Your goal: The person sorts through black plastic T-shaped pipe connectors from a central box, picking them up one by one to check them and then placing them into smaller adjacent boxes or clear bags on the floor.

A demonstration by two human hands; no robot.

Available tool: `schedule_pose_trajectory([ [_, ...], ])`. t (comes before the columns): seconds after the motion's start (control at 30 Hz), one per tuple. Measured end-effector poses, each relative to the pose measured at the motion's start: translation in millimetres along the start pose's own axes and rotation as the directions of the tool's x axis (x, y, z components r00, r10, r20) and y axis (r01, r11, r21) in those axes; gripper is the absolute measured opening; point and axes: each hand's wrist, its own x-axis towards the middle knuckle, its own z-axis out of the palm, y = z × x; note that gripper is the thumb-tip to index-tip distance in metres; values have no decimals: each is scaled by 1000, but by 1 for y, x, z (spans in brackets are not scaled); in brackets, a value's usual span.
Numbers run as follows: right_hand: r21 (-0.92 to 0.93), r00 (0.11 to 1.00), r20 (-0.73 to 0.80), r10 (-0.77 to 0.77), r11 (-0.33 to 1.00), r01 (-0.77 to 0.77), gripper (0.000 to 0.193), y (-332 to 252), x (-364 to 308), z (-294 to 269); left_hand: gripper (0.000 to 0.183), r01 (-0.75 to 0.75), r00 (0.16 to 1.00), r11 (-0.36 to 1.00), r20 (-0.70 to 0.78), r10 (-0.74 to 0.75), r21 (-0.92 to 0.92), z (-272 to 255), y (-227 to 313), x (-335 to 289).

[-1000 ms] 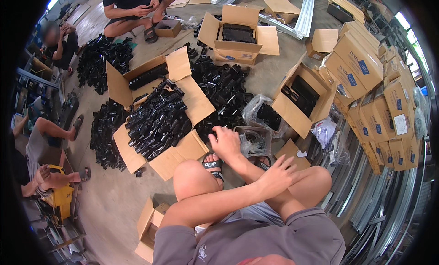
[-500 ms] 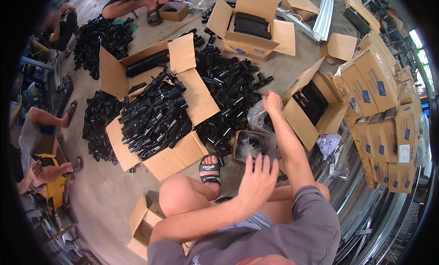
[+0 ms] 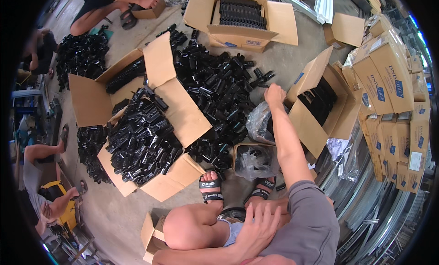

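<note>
My right hand (image 3: 275, 96) reaches forward with its fingers curled together, between the pile of black plastic parts (image 3: 215, 89) and an open carton (image 3: 315, 128). A thin dark piece shows at its fingertips; whether they grip it is too small to tell. Just below that hand lies a clear plastic bag (image 3: 259, 123) with dark contents. My left hand (image 3: 259, 226) is back near my lap, fingers spread, holding nothing. Between the two, in front of my feet, stands a small box (image 3: 235, 159) lined with clear plastic, with black pieces inside.
More black tubular parts (image 3: 141, 137) are heaped over a large open carton (image 3: 89, 100) at left. Another carton (image 3: 242, 42) at the back holds stacked black parts. Cartons (image 3: 386, 77) are stacked on the right beside metal profiles (image 3: 379, 228). A co-worker's hand (image 3: 148, 2) is at a small box.
My left hand has drawn back from above the small box toward my lap. My right hand has stayed extended, moving slightly beyond the plastic bag. The whole view has shifted.
</note>
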Motion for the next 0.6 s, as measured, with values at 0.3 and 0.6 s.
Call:
schedule_pose_trajectory([
  [0.3, 150, 966, 75, 248, 955, -257, 31, -5, 0, -5, 50, -21, 993, 999, 119, 24, -33, -4, -29, 37],
  [0.6, 220, 991, -133, 25, 975, 5, 50, -18, -38, -23, 50, -77, 984, 992, 153, 91, -98, 6, -40, 55],
])
